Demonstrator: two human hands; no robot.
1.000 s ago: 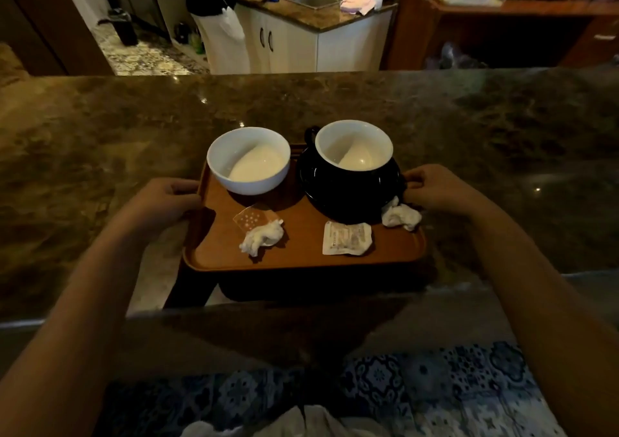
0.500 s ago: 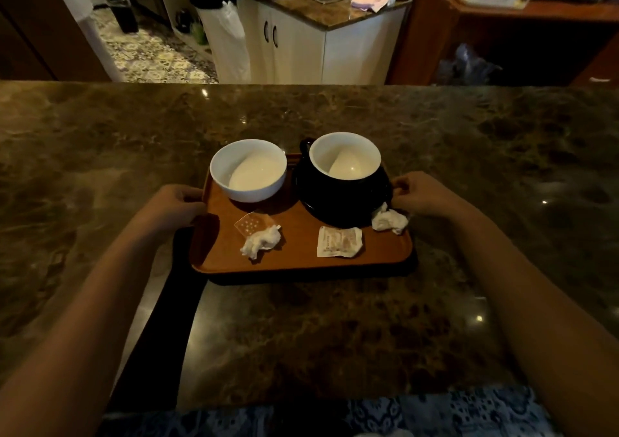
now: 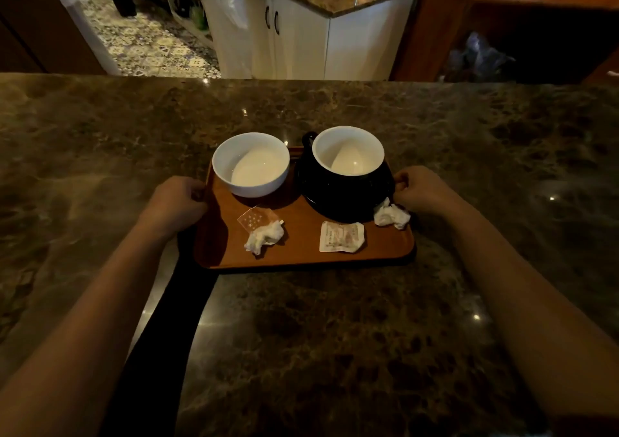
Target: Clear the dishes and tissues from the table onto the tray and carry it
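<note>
An orange-brown tray (image 3: 301, 255) lies on the dark marble table (image 3: 335, 336). On it stand a white bowl (image 3: 251, 163) at the back left and a black cup with a white inside (image 3: 348, 153) on a black saucer (image 3: 338, 207) at the back right. Two crumpled tissues (image 3: 264, 235) (image 3: 391, 216), a clear wrapper (image 3: 255, 219) and a white sachet (image 3: 341, 236) lie on the tray's front half. My left hand (image 3: 174, 204) grips the tray's left edge. At the right edge, my right hand (image 3: 423, 188) grips the tray.
Beyond the table's far edge stands a person (image 3: 227, 18) at a white cabinet (image 3: 301, 34) with a stone counter and sink. A wooden post (image 3: 425, 21) and dark shelving are at the back right. Patterned floor tiles (image 3: 150, 44) show at the back left.
The tray, with both hands on its edges, now lies farther in on the table from the near edge, and it rests flat. The view has shifted forward over the table.
</note>
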